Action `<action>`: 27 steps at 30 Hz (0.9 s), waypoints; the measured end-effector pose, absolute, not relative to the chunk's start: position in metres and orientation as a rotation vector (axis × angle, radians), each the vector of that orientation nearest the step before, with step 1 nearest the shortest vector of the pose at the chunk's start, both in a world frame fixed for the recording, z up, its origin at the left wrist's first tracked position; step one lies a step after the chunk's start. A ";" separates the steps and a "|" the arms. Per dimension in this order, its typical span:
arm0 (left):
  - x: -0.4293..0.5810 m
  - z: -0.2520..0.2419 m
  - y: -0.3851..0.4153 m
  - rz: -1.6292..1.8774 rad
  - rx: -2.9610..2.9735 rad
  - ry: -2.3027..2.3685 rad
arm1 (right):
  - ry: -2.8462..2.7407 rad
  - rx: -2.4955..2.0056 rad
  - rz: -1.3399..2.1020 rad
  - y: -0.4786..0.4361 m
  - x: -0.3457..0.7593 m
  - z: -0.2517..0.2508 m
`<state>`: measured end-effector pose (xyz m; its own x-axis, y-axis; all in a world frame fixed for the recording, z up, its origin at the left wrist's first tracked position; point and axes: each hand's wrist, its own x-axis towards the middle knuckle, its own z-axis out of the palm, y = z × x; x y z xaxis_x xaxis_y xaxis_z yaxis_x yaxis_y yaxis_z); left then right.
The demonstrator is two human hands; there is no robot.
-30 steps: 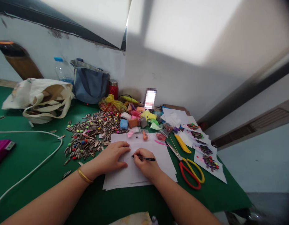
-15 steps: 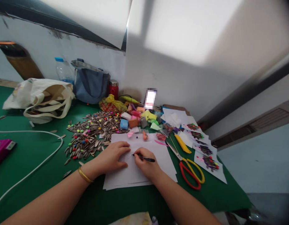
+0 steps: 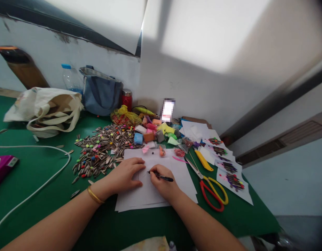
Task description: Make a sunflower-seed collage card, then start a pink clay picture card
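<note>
White paper sheets point(image 3: 180, 188) lie in a loose stack on the green table. My left hand point(image 3: 128, 176) rests flat on the left part of the top sheet, thumb and fingers spread. A black pen point(image 3: 166, 178) is gripped in my right hand point(image 3: 163, 179), its tip close to the paper between the two hands. Faint lines show on the sheet near the tip. Along the sheets' top edge sit a bit of pink clay point(image 3: 145, 149), a tiny black ball point(image 3: 152, 153) and an orange piece in clear wrap point(image 3: 162, 151).
Sunflower seeds with coloured beads point(image 3: 98, 153) are heaped at the left. Clay packets point(image 3: 148, 136) lie behind the paper. Scissors point(image 3: 209, 186), a yellow cutter point(image 3: 203, 160) and decorated cards point(image 3: 235, 183) are at the right. A white cable point(image 3: 56, 174) curves across the left side.
Both hands stay practically in place. The pen has shifted only very slightly, and nothing was taken up or let go.
</note>
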<state>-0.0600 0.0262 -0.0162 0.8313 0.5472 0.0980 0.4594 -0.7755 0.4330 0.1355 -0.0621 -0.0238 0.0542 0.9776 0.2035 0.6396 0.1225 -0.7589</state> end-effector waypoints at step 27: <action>-0.060 -0.017 0.026 0.349 2.608 0.736 | -1.840 -1.540 0.627 -0.066 0.134 -0.026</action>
<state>-0.0604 0.0258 -0.0169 0.8297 0.5437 0.1265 0.4420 -0.7782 0.4460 0.1342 -0.0661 -0.0263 -0.0992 0.9795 0.1753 0.6689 0.1960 -0.7170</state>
